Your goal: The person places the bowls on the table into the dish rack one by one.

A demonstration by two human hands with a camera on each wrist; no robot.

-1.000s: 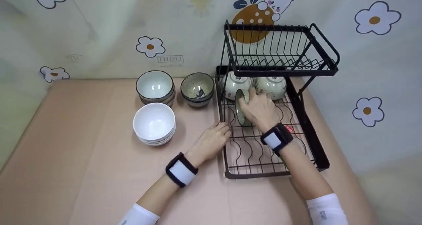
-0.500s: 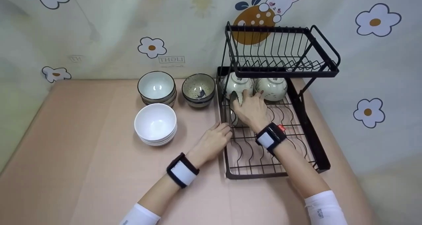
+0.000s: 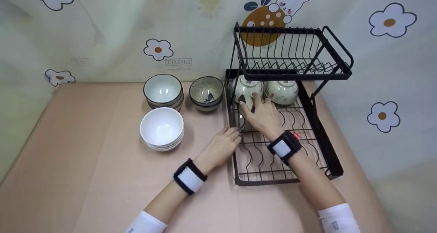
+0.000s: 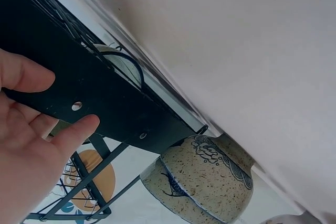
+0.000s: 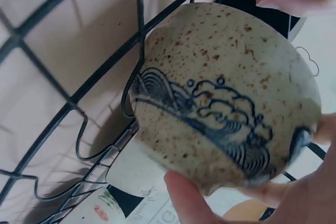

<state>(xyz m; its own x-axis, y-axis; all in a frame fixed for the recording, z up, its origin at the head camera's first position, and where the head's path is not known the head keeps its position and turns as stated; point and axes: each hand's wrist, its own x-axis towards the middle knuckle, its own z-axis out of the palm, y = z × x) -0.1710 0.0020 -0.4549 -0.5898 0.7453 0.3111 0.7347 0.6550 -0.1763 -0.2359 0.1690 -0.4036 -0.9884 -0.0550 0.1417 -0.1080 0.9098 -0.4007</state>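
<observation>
My right hand (image 3: 261,115) grips a speckled bowl (image 5: 226,98) with a blue wave pattern, held on its side in the lower tier of the black dish rack (image 3: 317,130). In the head view only the bowl's dark rim (image 3: 242,110) shows past my fingers. Two pale bowls (image 3: 247,86) (image 3: 283,89) stand on edge behind it. My left hand (image 3: 223,144) rests against the rack's left edge (image 4: 105,103), fingers straight on the black frame.
On the pink table (image 3: 85,164) sit a stack of white bowls (image 3: 162,127), a stack of dark-rimmed bowls (image 3: 164,89) and speckled bowls (image 3: 206,89). The rack's upper tier (image 3: 290,52) holds nothing. A flowered backdrop stands behind.
My right hand has shifted the speckled bowl left and a little back toward the rack's left side. The left hand has stayed at the rack's edge.
</observation>
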